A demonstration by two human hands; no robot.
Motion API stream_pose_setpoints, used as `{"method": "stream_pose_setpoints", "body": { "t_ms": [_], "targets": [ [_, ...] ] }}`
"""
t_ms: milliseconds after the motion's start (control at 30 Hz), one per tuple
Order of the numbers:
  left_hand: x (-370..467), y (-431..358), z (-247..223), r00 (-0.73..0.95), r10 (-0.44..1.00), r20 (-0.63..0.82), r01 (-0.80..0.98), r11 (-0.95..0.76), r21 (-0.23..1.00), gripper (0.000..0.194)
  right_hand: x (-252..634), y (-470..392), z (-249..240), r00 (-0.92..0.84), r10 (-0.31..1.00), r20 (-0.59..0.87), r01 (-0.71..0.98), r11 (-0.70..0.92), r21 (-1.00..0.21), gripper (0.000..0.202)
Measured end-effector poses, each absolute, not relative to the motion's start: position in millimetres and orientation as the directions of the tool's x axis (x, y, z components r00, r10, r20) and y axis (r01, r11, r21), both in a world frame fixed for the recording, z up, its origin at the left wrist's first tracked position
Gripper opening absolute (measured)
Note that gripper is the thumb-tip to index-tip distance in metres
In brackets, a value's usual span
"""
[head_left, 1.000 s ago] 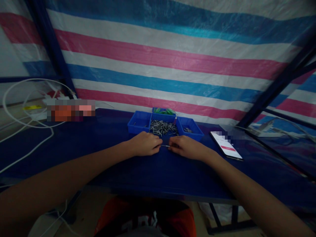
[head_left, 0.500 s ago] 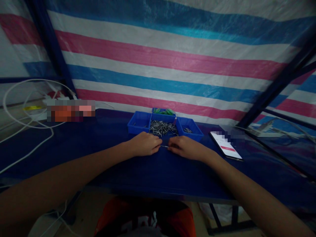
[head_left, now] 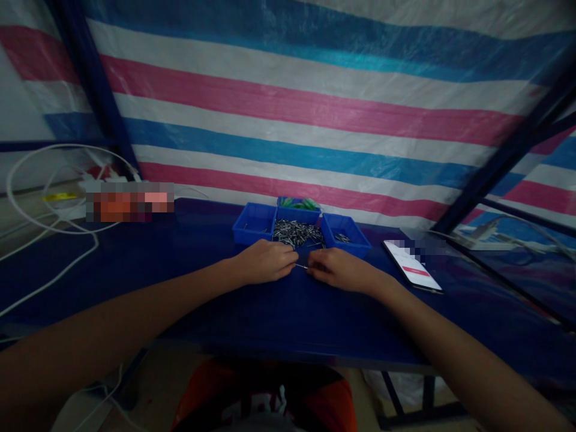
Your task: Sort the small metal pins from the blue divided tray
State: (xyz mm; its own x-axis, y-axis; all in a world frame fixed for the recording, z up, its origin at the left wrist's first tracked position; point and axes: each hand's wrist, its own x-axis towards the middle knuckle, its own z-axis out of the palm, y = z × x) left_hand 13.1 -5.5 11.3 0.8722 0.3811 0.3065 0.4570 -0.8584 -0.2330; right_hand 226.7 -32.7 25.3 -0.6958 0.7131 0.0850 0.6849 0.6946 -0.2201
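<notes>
A thin metal piece spans the small gap between my two hands, just in front of a pile of small metal parts. Its left end is pinched by my left hand, whose fingers are closed. The other end is held in the curled fingers of my right hand. Behind the hands stand a left blue bin with a few metal parts, a right blue bin with several more, and a rear blue bin with green items.
A phone with a lit screen lies on the blue table to the right. White cables and blurred items are at the left. A striped sheet hangs behind, between blue metal posts.
My left hand has shifted very slightly to the right, towards my right hand. The bins and the phone stay where they were.
</notes>
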Motion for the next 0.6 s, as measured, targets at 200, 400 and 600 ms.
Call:
{"method": "stream_pose_setpoints", "body": {
  "t_ms": [200,400,600],
  "targets": [
    [13.2,-7.2,11.0,0.882,0.352,0.312,0.431,-0.871,-0.235,0.020,224.8,-33.0,23.2,-0.704,0.706,0.084,0.676,0.701,-0.228,0.007],
    [13.0,-4.2,6.9,0.901,0.291,0.320,0.381,-0.886,-0.265,0.020,219.8,-36.8,26.3,-0.727,0.679,0.102,0.644,0.725,-0.243,0.008],
    [12.8,-4.1,7.2,0.898,0.283,0.336,0.371,-0.898,-0.236,0.024,218.9,-37.9,27.2,-0.734,0.669,0.117,0.632,0.735,-0.245,0.008]
  ]
}}
